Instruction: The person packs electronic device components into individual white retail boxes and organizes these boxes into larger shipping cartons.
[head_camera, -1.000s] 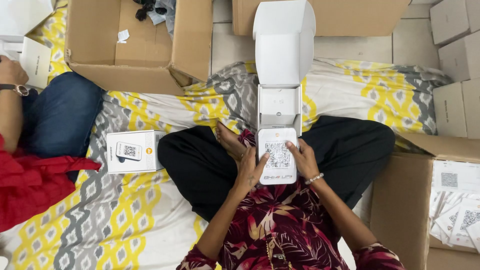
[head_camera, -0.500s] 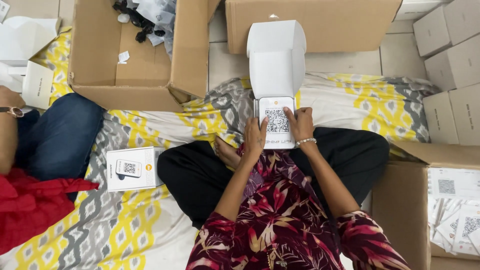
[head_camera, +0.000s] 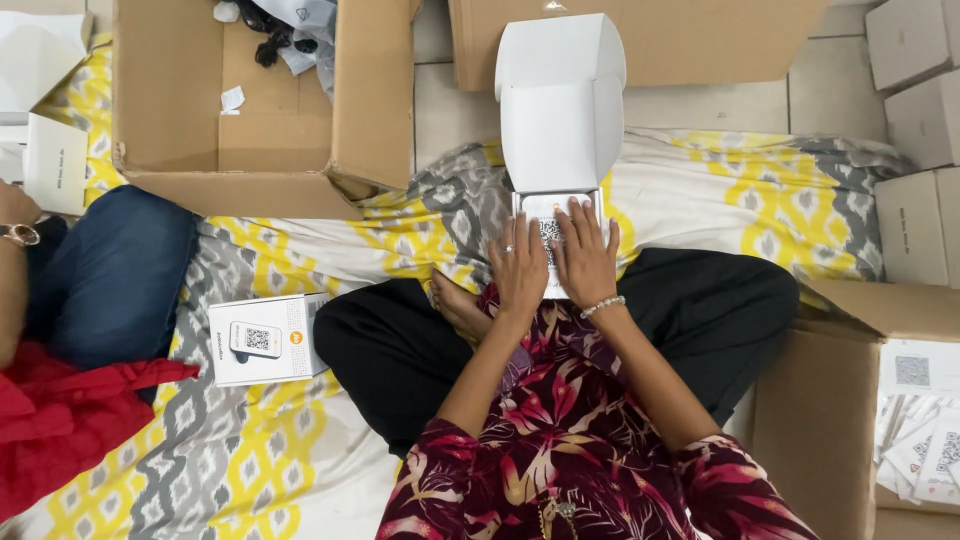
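A white carton (head_camera: 560, 110) stands open on my lap, its lid tipped up and away from me. Inside lies a white flat device with a square code on its face (head_camera: 549, 216), mostly covered by my hands. My left hand (head_camera: 519, 266) lies flat on the device's left side, fingers spread, a ring on one finger. My right hand (head_camera: 584, 255), with a bead bracelet at the wrist, presses flat on the right side. Both palms rest on top of it and neither hand curls around anything.
A closed white product box (head_camera: 268, 338) lies on the patterned sheet (head_camera: 260, 440) at my left knee. A large open cardboard box (head_camera: 250, 100) stands at back left, another (head_camera: 650, 40) behind the carton, a third with printed cards (head_camera: 880, 400) at right. A seated person in jeans (head_camera: 100, 270) is at left.
The device has gone from my lap up into the white carton. My hands moved from gripping its sides to lying flat on top of it.
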